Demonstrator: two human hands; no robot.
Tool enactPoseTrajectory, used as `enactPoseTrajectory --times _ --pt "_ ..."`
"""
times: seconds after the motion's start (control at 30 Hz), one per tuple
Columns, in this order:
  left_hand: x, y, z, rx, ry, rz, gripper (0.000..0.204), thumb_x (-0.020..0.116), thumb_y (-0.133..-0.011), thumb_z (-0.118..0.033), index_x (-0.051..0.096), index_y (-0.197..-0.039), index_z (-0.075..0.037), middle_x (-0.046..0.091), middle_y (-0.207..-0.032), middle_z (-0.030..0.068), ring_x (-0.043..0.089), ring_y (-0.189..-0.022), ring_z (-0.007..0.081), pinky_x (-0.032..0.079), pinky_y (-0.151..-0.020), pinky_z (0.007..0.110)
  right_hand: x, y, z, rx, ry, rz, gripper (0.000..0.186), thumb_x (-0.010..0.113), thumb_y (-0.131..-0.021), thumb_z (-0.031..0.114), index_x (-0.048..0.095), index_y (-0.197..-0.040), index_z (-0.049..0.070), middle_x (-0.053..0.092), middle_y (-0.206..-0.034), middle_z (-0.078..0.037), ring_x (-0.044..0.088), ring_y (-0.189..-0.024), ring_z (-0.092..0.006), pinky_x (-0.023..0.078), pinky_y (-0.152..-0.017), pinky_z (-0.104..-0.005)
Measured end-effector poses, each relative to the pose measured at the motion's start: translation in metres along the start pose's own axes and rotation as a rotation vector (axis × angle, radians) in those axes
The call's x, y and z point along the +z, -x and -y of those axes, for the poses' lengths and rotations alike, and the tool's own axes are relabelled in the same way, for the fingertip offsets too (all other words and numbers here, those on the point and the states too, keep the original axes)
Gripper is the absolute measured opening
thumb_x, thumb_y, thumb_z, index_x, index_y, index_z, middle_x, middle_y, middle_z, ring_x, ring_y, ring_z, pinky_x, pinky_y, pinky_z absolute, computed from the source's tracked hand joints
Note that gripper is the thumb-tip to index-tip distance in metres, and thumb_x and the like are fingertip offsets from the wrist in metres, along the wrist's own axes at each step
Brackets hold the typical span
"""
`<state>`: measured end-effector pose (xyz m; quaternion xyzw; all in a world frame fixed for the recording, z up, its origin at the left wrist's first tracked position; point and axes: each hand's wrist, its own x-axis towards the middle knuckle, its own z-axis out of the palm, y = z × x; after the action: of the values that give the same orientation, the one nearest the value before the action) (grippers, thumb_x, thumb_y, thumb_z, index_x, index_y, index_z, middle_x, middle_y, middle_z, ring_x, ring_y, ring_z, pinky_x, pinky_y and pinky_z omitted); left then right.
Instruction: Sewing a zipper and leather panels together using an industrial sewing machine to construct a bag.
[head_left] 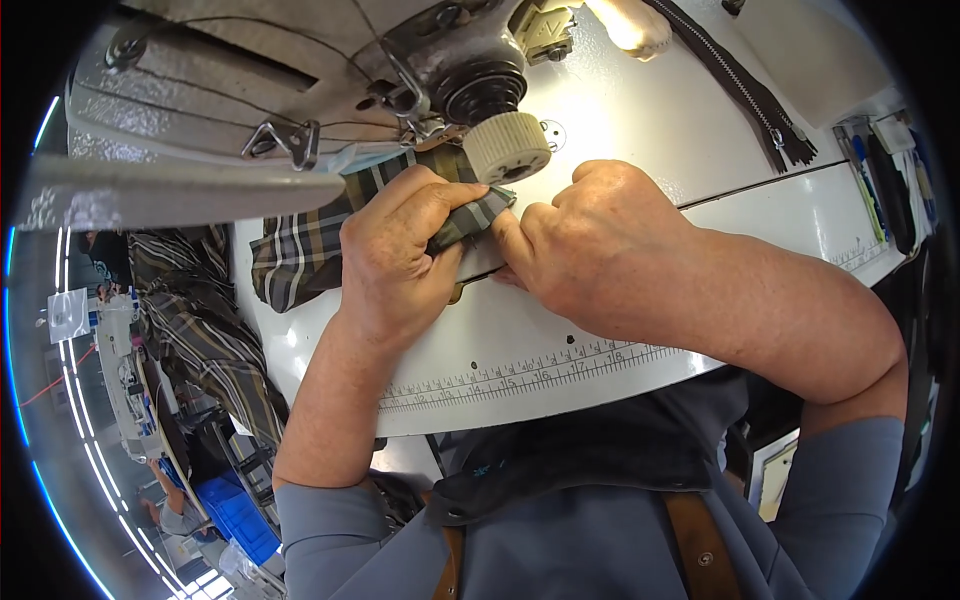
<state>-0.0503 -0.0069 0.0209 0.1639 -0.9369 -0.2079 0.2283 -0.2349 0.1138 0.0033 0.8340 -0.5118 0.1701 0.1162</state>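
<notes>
A brown, black and white plaid cloth lies on the white sewing table below the sewing machine head. Its folded end is pinched between the thumb and fingers of my left hand, just under the machine's round cream knob. Close on the right, my right hand is curled closed, with its fingertips at the same folded tip of cloth. The exact grip of those fingertips is partly hidden by the hand itself. Between the hands, the cloth's underside is mostly out of sight.
A dark zipper with metal teeth lies at the far right. Pens and tools stand beyond the table's right edge. A printed ruler scale follows the near edge. More plaid cloth hangs at the left, above a blue crate.
</notes>
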Motion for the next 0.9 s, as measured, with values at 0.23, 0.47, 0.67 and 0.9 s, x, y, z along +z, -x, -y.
enactPoseTrajectory --times 0.23,0.47,0.67,0.9 --pt "-0.001 0.002 -0.008 0.116 -0.205 -0.020 0.037 0.073 -0.069 0.007 0.077 -0.105 -0.003 0.067 -0.088 0.0051 0.066 -0.073 0.0241 0.052 -0.061 0.035 -0.003 0.001 0.000 -0.002 -0.024 0.006 0.035 0.076 -0.089 0.037 0.058 -0.078 0.009 0.053 -0.054 0.002 0.057 -0.046 -0.0150 0.042 -0.050 -0.0324" --pt "-0.001 0.004 -0.012 0.141 -0.300 -0.027 0.044 0.076 -0.066 0.008 0.079 -0.109 -0.003 0.072 -0.099 0.0095 0.071 -0.085 0.0267 0.056 -0.073 0.036 -0.014 -0.002 -0.013 0.015 -0.103 -0.008 0.021 0.077 -0.085 0.021 0.063 -0.077 0.008 0.058 -0.056 -0.001 0.060 -0.049 -0.0210 0.045 -0.052 -0.0364" --pt "0.001 0.005 -0.012 0.247 -0.410 -0.061 0.028 0.075 -0.075 0.001 0.077 -0.103 -0.003 0.070 -0.099 0.0051 0.071 -0.086 0.0209 0.056 -0.067 0.032 -0.014 -0.005 -0.027 0.147 -0.080 -0.127 0.009 0.073 -0.083 0.015 0.075 -0.089 0.008 0.066 -0.072 -0.005 0.069 -0.065 -0.0231 0.052 -0.055 -0.0386" --pt "0.005 0.013 -0.018 0.211 -0.421 -0.074 0.025 0.074 -0.079 0.003 0.076 -0.104 0.000 0.073 -0.107 0.0088 0.074 -0.085 0.0208 0.060 -0.067 0.029 -0.006 -0.006 -0.028 0.148 -0.154 -0.098 0.029 0.078 -0.082 0.012 0.080 -0.111 0.011 0.072 -0.074 -0.006 0.070 -0.063 -0.0242 0.052 -0.057 -0.0368"
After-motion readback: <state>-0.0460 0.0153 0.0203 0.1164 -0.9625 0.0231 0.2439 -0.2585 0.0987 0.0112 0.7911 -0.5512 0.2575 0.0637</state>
